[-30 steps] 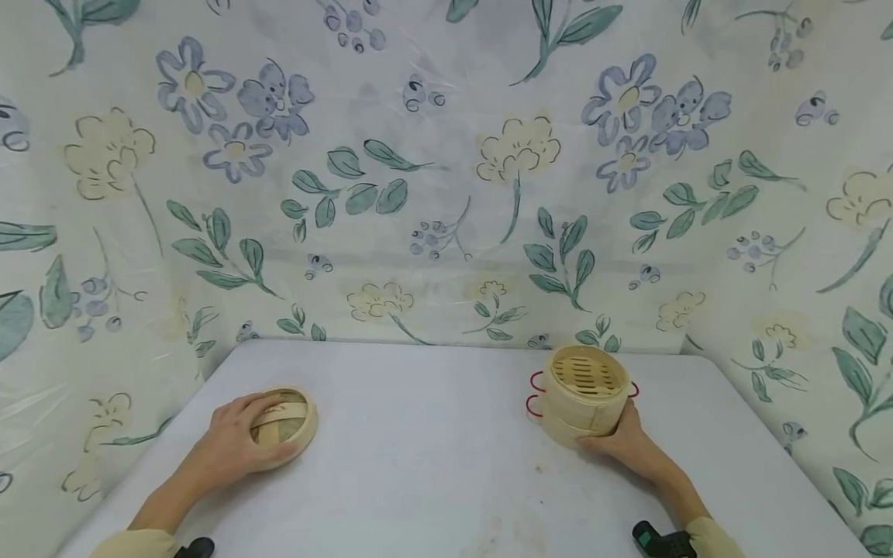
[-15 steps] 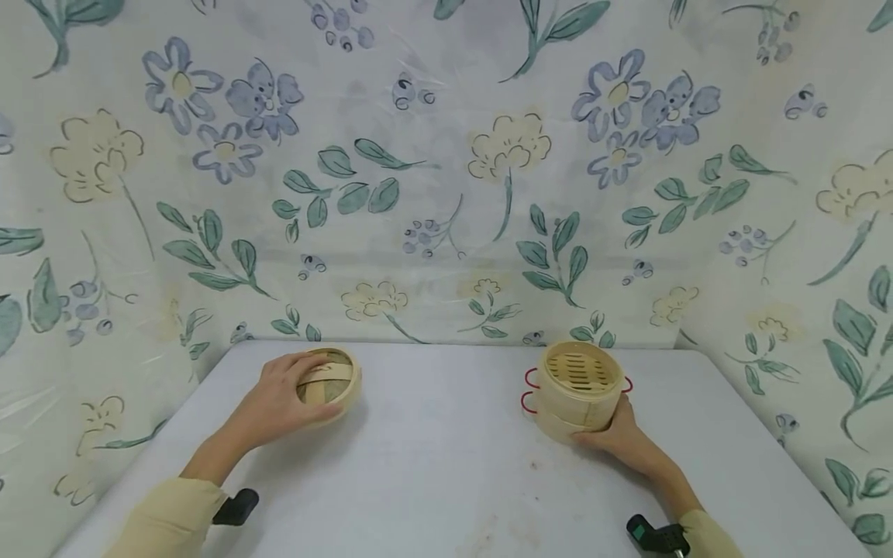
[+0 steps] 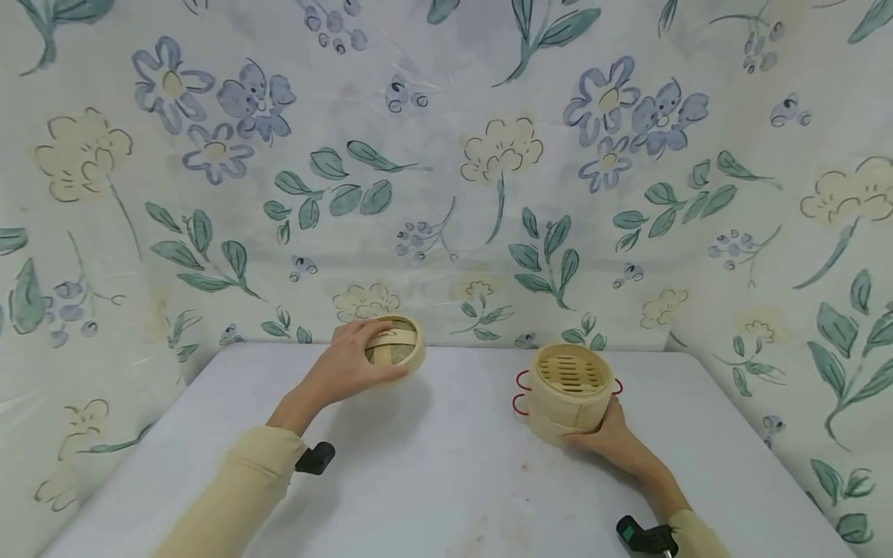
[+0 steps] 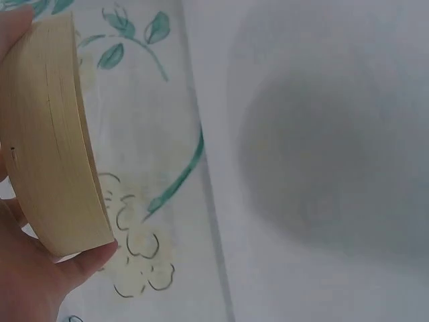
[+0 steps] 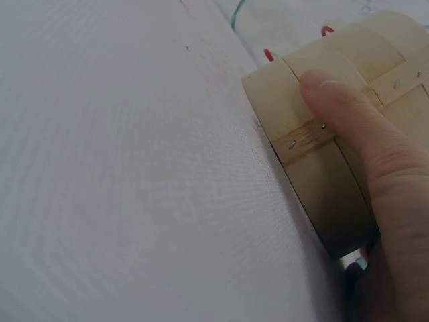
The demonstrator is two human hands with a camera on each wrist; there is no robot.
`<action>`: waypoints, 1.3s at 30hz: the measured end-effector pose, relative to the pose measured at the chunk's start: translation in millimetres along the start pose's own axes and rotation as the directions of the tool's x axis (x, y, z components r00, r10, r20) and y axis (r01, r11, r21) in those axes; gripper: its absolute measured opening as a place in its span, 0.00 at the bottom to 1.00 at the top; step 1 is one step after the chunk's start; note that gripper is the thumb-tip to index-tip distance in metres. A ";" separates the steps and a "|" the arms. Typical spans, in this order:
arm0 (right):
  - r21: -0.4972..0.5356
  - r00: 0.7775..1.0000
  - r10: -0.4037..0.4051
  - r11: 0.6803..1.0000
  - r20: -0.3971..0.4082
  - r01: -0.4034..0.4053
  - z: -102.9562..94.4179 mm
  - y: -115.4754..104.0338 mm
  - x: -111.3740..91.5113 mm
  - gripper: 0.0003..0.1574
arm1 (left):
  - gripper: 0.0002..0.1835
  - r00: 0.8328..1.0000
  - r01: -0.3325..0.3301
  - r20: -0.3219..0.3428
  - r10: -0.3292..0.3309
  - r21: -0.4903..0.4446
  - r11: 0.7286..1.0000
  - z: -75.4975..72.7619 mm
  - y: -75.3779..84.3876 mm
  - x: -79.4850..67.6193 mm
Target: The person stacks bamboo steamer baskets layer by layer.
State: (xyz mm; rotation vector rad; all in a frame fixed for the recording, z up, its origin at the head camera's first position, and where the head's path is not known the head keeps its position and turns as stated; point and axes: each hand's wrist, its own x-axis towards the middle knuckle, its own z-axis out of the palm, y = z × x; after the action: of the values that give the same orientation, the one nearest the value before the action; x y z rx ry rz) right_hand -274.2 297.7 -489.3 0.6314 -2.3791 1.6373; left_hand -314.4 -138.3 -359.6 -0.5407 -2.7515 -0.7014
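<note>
My left hand (image 3: 352, 364) grips the round bamboo steamer lid (image 3: 393, 341) by its rim, thumb on the near side and fingers over the far side. The lid is raised off the table and tilted; its plain wooden side wall (image 4: 57, 137) fills the left of the left wrist view. To its right stands a bamboo steamer basket (image 3: 568, 395), slatted inside, with red loops at its sides. Around its lower right side my right hand (image 3: 614, 442) is curled, the thumb pressed along the wall (image 5: 315, 141) in the right wrist view. The right fingers are mostly hidden behind the basket.
A white table (image 3: 432, 480) lies under both hands, with faint brownish marks near its middle front. Floral sheeting (image 3: 418, 194) encloses the back and sides. Each wrist carries a small black device (image 3: 315, 458).
The left hand has lifted the lid and carried it rightward and away, toward the steamer basket. The right hand keeps its hold on the basket, which stays in place; the view shifts slightly.
</note>
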 end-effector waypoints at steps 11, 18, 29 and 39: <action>0.019 1.000 -0.014 1.000 -0.003 0.014 1.2 0.6 2.8 0.60 | 0.46 0.996 -0.083 0.038 0.084 -0.014 0.996 14.6 46.8 37.6; -0.003 1.000 0.014 1.000 -0.003 -0.014 3.4 3.1 4.0 0.60 | 0.45 0.992 -0.113 0.052 0.114 -0.008 0.994 34.9 71.8 53.0; -0.019 0.998 0.051 0.999 -0.031 -0.051 -1.4 -3.8 1.3 0.57 | 0.45 0.986 -0.128 0.108 0.131 -0.037 0.991 72.2 134.1 75.5; -0.039 0.998 0.053 0.998 -0.031 -0.054 -2.4 1.6 4.2 0.54 | 0.47 0.974 -0.177 0.147 0.172 0.027 0.984 89.3 180.6 85.3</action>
State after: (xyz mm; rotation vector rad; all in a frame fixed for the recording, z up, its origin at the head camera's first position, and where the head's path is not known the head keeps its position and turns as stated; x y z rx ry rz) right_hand -278.9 299.4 -488.1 0.5370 -2.4203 1.6046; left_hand -330.1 78.4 -334.2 -0.8432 -2.7966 -0.5859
